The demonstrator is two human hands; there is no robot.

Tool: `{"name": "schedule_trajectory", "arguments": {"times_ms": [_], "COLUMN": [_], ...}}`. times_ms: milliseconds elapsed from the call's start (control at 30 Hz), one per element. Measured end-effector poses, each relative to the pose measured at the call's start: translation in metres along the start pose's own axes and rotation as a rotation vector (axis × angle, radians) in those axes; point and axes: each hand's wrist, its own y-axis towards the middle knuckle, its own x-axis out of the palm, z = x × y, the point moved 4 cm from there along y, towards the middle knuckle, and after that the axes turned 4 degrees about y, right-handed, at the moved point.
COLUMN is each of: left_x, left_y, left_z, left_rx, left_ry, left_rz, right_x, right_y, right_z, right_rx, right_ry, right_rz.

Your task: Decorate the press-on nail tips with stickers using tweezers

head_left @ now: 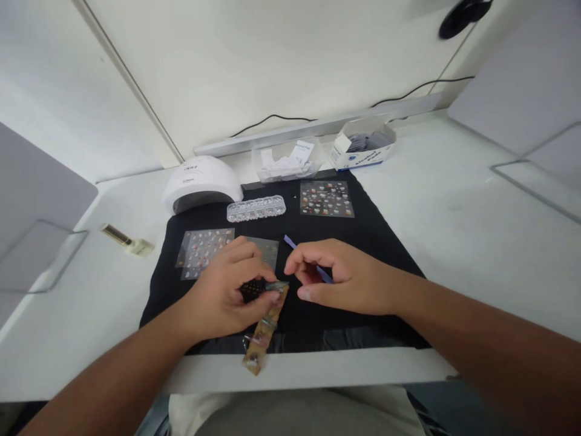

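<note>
My left hand (231,290) pinches a small grey-green nail tip (276,284) between thumb and fingers. Just below it, a tan strip (258,342) carrying several other nail tips slants past the table's front edge; what keeps it up is hidden. My right hand (336,272) is beside the nail tip, its thumb and forefinger apart. A slim purple stick (325,275) runs through the right hand, seemingly held by the curled fingers; its flat far end sticks out beyond the knuckles. Under my left hand, a dark sheet with gold marks (252,289) is partly covered.
On the black cloth (372,254) lie sticker sheets (327,200), (204,251) and a clear compartment case (256,209). Behind stand a white nail lamp (202,178), a clear tray of packets (288,169) and an alcohol pad box (363,148). A polish bottle (129,241) lies left.
</note>
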Motion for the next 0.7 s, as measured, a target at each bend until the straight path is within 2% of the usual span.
{"name": "schedule_trajectory", "arguments": {"times_ms": [267, 700], "left_x": [-0.001, 0.001], "left_y": [-0.003, -0.003], "left_z": [0.009, 0.015], "left_rx": [-0.02, 0.007], "left_ry": [0.041, 0.021], "left_rz": [0.11, 0.09], "right_x": [0.008, 0.01], "right_y": [0.003, 0.005], "right_z": [-0.002, 0.0], "right_rx": [-0.001, -0.015], "right_ry": [0.19, 0.284], "right_rz": [0.021, 0.014]}}
